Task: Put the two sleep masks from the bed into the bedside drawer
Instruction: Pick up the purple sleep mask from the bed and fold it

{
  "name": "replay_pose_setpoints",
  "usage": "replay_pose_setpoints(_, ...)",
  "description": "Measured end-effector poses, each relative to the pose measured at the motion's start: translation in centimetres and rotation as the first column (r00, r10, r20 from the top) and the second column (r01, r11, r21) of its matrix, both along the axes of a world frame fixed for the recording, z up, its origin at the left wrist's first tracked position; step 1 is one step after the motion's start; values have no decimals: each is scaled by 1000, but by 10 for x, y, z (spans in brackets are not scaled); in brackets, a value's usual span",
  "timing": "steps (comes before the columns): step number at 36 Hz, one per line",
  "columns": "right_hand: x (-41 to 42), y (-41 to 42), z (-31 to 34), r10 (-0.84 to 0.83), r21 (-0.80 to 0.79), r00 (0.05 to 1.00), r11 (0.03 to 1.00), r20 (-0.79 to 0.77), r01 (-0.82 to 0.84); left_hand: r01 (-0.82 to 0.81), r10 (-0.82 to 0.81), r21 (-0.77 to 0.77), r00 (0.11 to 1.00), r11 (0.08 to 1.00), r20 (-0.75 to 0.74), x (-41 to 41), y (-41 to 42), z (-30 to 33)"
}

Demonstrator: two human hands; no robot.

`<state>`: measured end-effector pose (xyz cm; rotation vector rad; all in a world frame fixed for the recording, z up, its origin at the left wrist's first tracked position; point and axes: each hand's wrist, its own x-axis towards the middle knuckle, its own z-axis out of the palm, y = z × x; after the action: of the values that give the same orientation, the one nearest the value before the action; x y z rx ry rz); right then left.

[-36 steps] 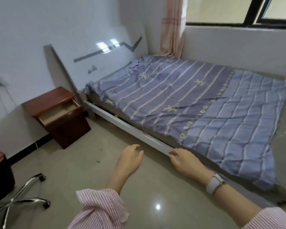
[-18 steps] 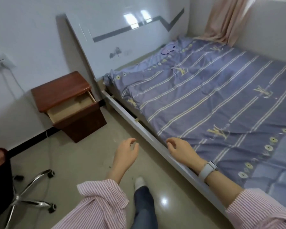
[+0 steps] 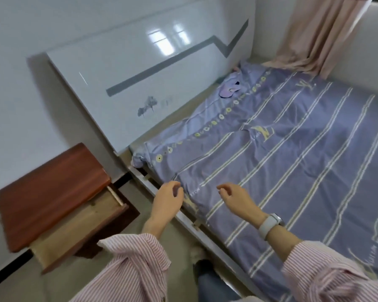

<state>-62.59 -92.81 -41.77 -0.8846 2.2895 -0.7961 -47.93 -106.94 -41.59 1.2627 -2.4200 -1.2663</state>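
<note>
Evidently I hold my left hand (image 3: 168, 200) and right hand (image 3: 238, 198) loose and empty, since the lilac fabric sleep masks (image 3: 229, 89) lie far up the purple striped bed (image 3: 292, 149).

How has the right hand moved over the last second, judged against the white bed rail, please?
Yes. The right hand was at the bed rail a second ago; now it hangs, empty, past the rail over the striped cover, towards the headboard.

Purple striped bedspread (image 3: 292, 153), reddish-brown nightstand (image 3: 48, 192), pink-striped sleeves (image 3: 135, 269)
</note>
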Motion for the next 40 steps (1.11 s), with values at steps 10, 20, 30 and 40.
replay_pose_setpoints(10, -166, -195, -38, -246, -54, 964, 966, 103, 252, 213, -202, -126, 975, 969, 89, -202, -226, -21)
replay_pose_setpoints(20, -316, -313, -76, -499, -83, 866, 865, -40, 495, 484, -457, -211, 874, 849, 165, -391, -362, -62)
replay_pose_setpoints(30, -449, -405, -230, -511, -147, 820, 860, -259, 489, 599, -546, -235, 798, 766, 256, -545, -442, -263)
replay_pose_setpoints(40, -585, -463, -292, -611, -159, 770, 791, -183, 590, 526, -432, -406, 849, 747, 305, -579, -456, -361)
